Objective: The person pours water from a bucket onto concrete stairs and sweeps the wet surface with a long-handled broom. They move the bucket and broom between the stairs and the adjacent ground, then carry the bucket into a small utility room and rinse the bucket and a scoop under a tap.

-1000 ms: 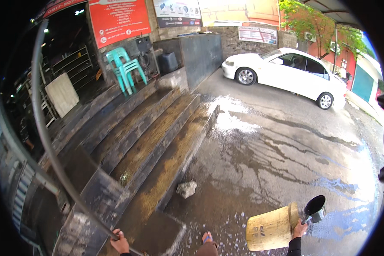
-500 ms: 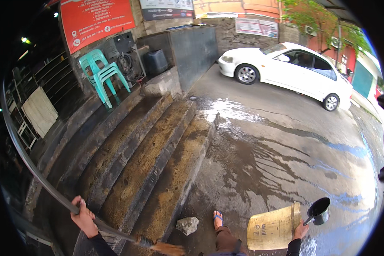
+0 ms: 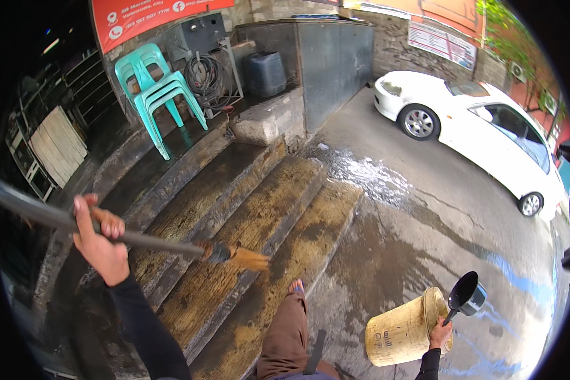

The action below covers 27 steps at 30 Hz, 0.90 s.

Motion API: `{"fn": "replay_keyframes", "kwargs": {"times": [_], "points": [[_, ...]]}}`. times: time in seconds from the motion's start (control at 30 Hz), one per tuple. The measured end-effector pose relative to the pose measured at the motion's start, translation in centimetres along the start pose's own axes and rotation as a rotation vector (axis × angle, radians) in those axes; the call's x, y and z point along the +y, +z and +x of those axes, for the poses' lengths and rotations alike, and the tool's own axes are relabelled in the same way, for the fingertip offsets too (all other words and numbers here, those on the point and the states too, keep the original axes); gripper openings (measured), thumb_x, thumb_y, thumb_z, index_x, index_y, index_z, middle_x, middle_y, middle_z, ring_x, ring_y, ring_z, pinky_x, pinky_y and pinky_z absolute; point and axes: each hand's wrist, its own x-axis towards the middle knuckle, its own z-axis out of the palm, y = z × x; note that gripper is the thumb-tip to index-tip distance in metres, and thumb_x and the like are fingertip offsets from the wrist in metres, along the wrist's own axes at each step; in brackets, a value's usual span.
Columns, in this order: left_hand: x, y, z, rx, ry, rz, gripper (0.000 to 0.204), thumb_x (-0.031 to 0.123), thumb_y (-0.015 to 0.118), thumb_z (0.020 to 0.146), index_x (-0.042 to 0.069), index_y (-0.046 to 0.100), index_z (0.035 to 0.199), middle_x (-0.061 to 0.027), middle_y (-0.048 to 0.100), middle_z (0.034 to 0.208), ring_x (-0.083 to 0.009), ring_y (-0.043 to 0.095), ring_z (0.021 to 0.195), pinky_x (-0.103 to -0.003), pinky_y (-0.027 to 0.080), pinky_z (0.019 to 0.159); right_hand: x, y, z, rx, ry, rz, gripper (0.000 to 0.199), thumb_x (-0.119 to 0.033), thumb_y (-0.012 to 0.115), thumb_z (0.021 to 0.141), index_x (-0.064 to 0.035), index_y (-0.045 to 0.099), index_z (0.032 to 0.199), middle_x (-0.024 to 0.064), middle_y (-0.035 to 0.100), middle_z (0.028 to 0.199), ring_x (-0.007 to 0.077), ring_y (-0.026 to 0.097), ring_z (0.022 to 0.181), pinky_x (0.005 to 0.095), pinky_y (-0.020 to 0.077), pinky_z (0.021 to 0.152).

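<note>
My left hand (image 3: 101,244) is closed around the long pole of a broom (image 3: 161,243), held aslant over the steps. The broom's short orange-brown bristles (image 3: 250,259) hang over the lower concrete steps (image 3: 234,285); whether they touch is unclear. At the lower right my right hand (image 3: 441,334) grips the handle of a black dipper (image 3: 470,295), whose bowl sticks out past the bucket. Against that hand is the rim of a dirty yellow bucket (image 3: 392,337), tilted with its mouth to the right. Whether my fingers also hold the bucket is hidden.
Wet, stained steps climb to the left. Stacked green plastic chairs (image 3: 158,95), coiled hoses (image 3: 208,82) and a dark container (image 3: 264,73) stand above them. A white car (image 3: 462,123) is parked on the wet pavement (image 3: 386,247). My sandalled foot (image 3: 297,287) is by the lowest step.
My left hand has raised the broom, bringing its bristles up and forward over the steps. My foot has moved toward the steps, and the bucket and dipper have travelled along with my right hand.
</note>
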Motion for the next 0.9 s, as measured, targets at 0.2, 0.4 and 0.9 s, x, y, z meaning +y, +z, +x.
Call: {"fn": "replay_keyframes", "kwargs": {"times": [0.2,0.4,0.9], "points": [[-19.6,16.3,17.8,-0.101,0.013,-0.212,0.033,0.033,0.064,0.098,0.001,0.06,0.098,0.0038,0.038,0.055,-0.0058,0.035,0.046,-0.026,0.031,0.046,-18.6,7.7,13.2,0.088,0.013,0.081,0.036,-0.029,0.068,0.094,0.0065,0.061,0.096,0.0215,0.065,0.087,0.0352,0.061,0.079,0.0452,0.0479,0.073],[-34.7,35.9,35.9,-0.263,-0.233,-0.367,0.02,0.019,0.072,0.093,0.002,0.068,0.101,-0.003,0.063,0.085,-0.0079,0.05,0.063,-0.027,0.046,0.057,-37.1,9.9,21.8,0.207,0.017,-0.033,0.045,-0.046,0.059,0.094,-0.0024,0.07,0.09,0.0227,0.071,0.086,0.0404,0.067,0.076,0.0522,0.0524,0.069],[-81.2,61.6,51.6,0.06,-0.622,-0.154,0.04,0.031,0.079,0.088,0.01,0.054,0.064,0.004,0.052,0.062,-0.0049,0.044,0.054,-0.023,0.032,0.051,-74.5,27.8,41.8,-0.056,-0.065,0.145,0.037,-0.024,0.066,0.097,0.0113,0.058,0.092,0.0105,0.057,0.075,0.0219,0.047,0.068,0.0395,0.0441,0.065]]}}
